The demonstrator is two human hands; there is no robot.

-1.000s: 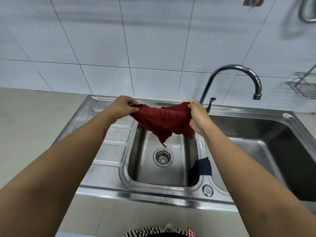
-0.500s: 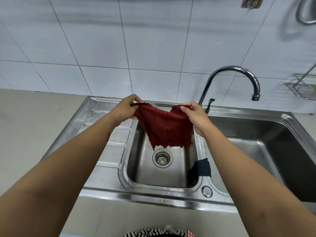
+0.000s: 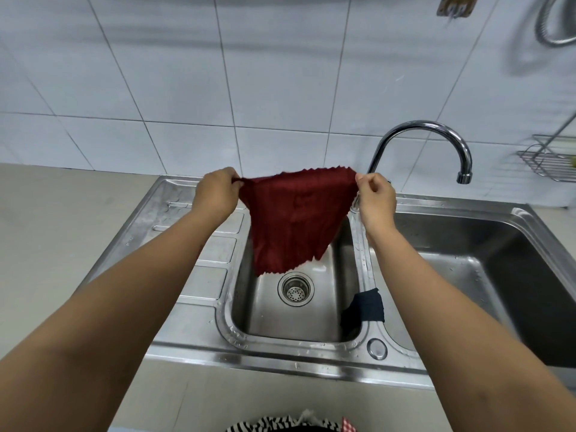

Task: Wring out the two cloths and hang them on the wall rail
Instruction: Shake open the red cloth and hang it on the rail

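Observation:
A dark red cloth (image 3: 293, 222) hangs spread out over the small left basin of the steel sink (image 3: 199, 344). My left hand (image 3: 215, 191) pinches its top left corner and my right hand (image 3: 375, 198) pinches its top right corner, so the top edge is pulled taut between them. A dark blue cloth (image 3: 364, 310) lies draped over the divider between the two basins, partly hanging into the left one. No wall rail shows clearly; only a brown fitting (image 3: 456, 6) sits at the top edge of the tiled wall.
A curved chrome tap (image 3: 436, 129) arches over the sink, spout to the right. A wire rack (image 3: 551, 160) hangs on the wall at right, with a metal hose (image 3: 548, 29) above it. The drain strainer (image 3: 296, 289) sits below the red cloth. A beige counter (image 3: 62, 232) lies left.
My hands have moved apart and lifted slightly, opening the bunched red cloth into a flat spread sheet. The blue cloth has not moved.

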